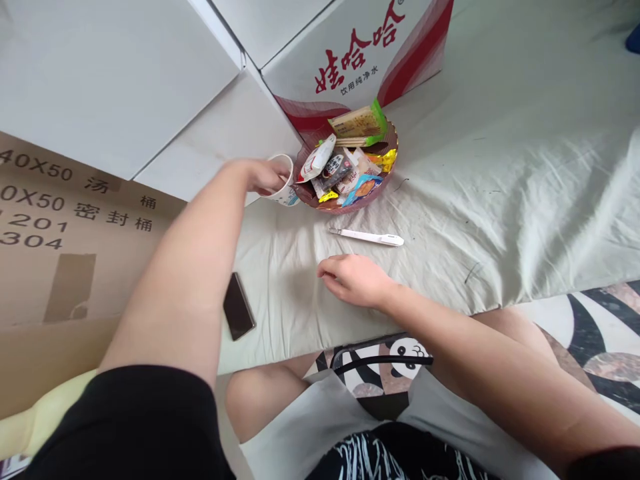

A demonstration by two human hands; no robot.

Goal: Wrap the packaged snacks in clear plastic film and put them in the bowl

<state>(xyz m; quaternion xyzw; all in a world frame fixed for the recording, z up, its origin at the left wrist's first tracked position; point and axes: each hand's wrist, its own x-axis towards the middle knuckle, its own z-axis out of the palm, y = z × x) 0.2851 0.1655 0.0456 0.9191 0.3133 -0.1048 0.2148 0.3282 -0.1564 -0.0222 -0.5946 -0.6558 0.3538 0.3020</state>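
My left hand (267, 177) is at a white cup (287, 193) beside the snack bowl, its fingers over the rim and partly inside the opening. They look closed on the cup's near side; the fingertips are partly hidden. Over the cloth, my right hand (353, 279) has its fingers curled in loosely, with nothing visible in them. Just beyond it lies a slim white tool with a metal tip (370, 237), like a craft knife. The reddish scalloped bowl (345, 208) holds several wrapped snacks (340, 170), with a green-edged packet (360, 123) on top.
A pale green cloth (500, 200) covers the table. A dark phone (239, 307) lies near my left forearm. Behind the bowl stands a white and red carton (360, 60), with white boxes (100, 67) and a brown cardboard box (75, 233) at left. My knees are below the table edge.
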